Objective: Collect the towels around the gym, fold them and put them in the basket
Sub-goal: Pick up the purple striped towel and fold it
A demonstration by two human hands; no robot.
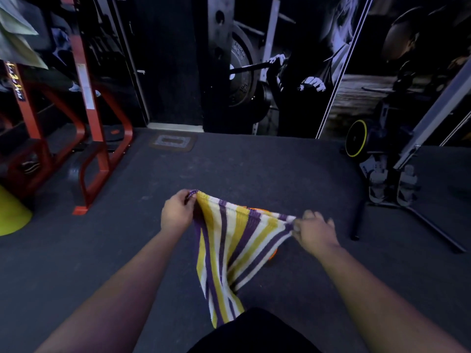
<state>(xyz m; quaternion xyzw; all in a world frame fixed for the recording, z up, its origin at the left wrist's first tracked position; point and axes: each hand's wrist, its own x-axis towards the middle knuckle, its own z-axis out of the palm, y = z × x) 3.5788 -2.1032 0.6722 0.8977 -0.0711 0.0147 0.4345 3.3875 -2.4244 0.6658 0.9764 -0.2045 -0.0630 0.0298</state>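
Observation:
A towel (229, 248) striped in purple, yellow and white hangs in front of me above the dark floor. My left hand (177, 211) pinches its upper left corner, and my right hand (314, 231) pinches the upper right corner. The top edge sags between them and the rest drapes down towards my legs. Behind the cloth, an orange object (272, 254) shows as a thin sliver on the floor; I cannot tell what it is.
A red metal rack (94, 118) stands at the left, with a yellow-green cone (11, 215) beside it. A rowing machine with a yellow-rimmed wheel (356, 141) and black legs occupies the right. A wall mural of a lifter fills the back. Grey rubber floor (254, 169) lies ahead.

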